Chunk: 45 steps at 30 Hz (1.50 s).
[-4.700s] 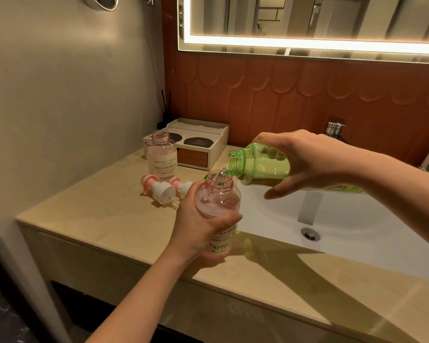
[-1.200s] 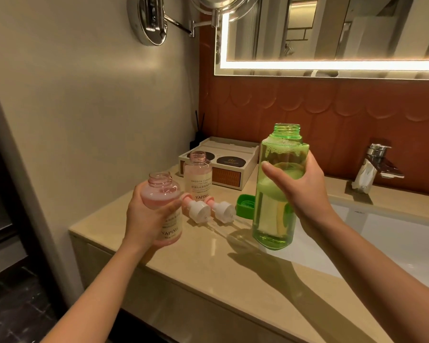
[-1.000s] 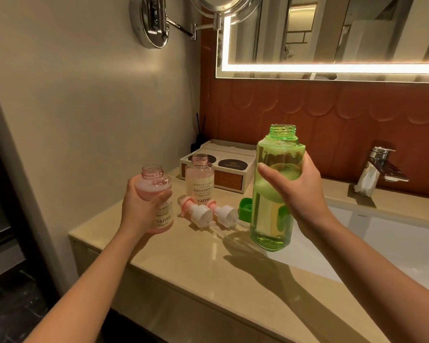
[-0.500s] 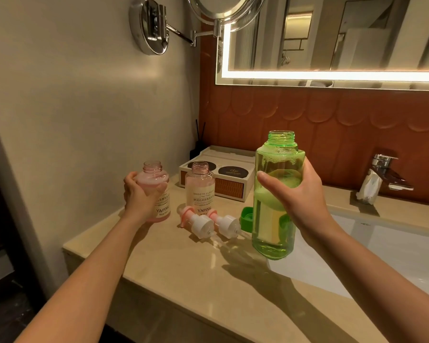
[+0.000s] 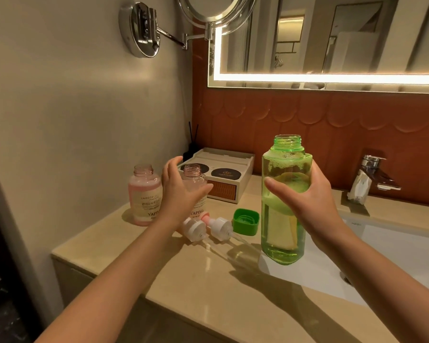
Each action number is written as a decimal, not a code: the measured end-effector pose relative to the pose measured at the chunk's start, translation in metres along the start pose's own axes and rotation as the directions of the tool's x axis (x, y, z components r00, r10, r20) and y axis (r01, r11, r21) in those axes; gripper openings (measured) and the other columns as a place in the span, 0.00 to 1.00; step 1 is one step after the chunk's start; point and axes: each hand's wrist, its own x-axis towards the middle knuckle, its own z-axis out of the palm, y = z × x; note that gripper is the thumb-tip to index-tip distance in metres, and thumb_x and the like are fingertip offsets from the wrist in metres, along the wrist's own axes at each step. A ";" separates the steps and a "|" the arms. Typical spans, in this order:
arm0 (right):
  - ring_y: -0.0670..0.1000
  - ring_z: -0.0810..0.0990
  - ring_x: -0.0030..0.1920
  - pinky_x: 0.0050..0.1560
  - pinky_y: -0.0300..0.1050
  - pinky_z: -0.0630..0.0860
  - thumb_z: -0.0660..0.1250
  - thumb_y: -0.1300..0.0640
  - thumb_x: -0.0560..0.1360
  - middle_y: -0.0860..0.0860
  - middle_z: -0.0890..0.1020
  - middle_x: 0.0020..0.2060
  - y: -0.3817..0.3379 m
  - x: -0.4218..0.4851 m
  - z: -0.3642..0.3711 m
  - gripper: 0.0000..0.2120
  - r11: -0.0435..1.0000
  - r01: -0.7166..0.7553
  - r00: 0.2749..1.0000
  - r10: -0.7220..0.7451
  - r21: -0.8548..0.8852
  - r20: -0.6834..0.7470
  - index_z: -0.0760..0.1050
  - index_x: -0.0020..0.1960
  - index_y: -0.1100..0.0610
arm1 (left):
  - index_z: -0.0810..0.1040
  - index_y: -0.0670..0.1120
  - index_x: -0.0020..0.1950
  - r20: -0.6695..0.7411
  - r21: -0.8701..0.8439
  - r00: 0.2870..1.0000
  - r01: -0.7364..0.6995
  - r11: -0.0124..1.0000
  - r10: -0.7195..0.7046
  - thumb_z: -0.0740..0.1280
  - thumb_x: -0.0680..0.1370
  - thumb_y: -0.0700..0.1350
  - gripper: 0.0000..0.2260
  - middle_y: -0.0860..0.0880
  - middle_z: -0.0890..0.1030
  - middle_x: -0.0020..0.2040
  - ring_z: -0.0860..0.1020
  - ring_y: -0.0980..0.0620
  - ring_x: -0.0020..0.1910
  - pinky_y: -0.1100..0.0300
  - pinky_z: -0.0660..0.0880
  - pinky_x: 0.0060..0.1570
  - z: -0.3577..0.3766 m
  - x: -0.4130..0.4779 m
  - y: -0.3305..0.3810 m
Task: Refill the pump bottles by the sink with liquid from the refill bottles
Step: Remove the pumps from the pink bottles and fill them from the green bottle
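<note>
The green bottle [image 5: 282, 219] is held upright and uncapped over the left edge of the sink [image 5: 394, 248]. It is gripped by the right hand [image 5: 310, 201], fingers curled round its middle. At its 9 o'clock the left hand [image 5: 181, 194] is held with fingers spread and straight in front of the empty bottle [image 5: 193, 170]; contact cannot be told. The pink bottle [image 5: 145, 194] stands at that hand's 9 o'clock on the counter [image 5: 208, 293]. Two pumps [image 5: 196, 227] and the cap [image 5: 246, 222] are laid at its 4 o'clock.

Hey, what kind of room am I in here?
A bathroom, likely a hotel's: a sink with a tap, a lit mirror above it, and a swing-arm round mirror on the wall.
</note>
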 end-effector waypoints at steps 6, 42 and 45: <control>0.37 0.79 0.47 0.39 0.28 0.75 0.74 0.43 0.59 0.40 0.81 0.47 0.000 -0.001 -0.014 0.24 1.000 -0.018 1.000 0.018 -0.016 0.005 0.71 0.53 0.42 | 0.52 0.54 0.73 0.088 -0.066 0.940 0.337 0.939 -0.331 0.78 0.63 0.51 0.47 0.45 0.63 0.73 0.64 0.44 0.69 0.49 0.67 0.62 0.014 0.022 -0.023; 0.42 0.79 0.49 0.46 0.36 0.74 0.74 0.41 0.58 0.43 0.80 0.50 -0.006 -0.048 -0.071 0.32 0.974 -0.068 0.992 0.088 -0.215 0.085 0.71 0.58 0.48 | 0.68 0.68 0.53 0.504 -0.346 0.863 0.233 0.909 -0.030 0.74 0.53 0.63 0.30 0.75 0.76 0.47 0.74 0.75 0.47 0.77 0.73 0.35 -0.027 -0.128 0.106; 0.40 0.78 0.48 0.46 0.36 0.75 0.74 0.39 0.57 0.42 0.80 0.49 -0.007 -0.055 -0.075 0.29 0.969 -0.063 0.990 0.091 -0.240 0.109 0.71 0.55 0.43 | 0.67 0.69 0.52 0.519 -0.339 0.854 0.240 0.910 -0.032 0.74 0.54 0.61 0.29 0.76 0.75 0.46 0.73 0.77 0.46 0.80 0.70 0.36 -0.018 -0.143 0.109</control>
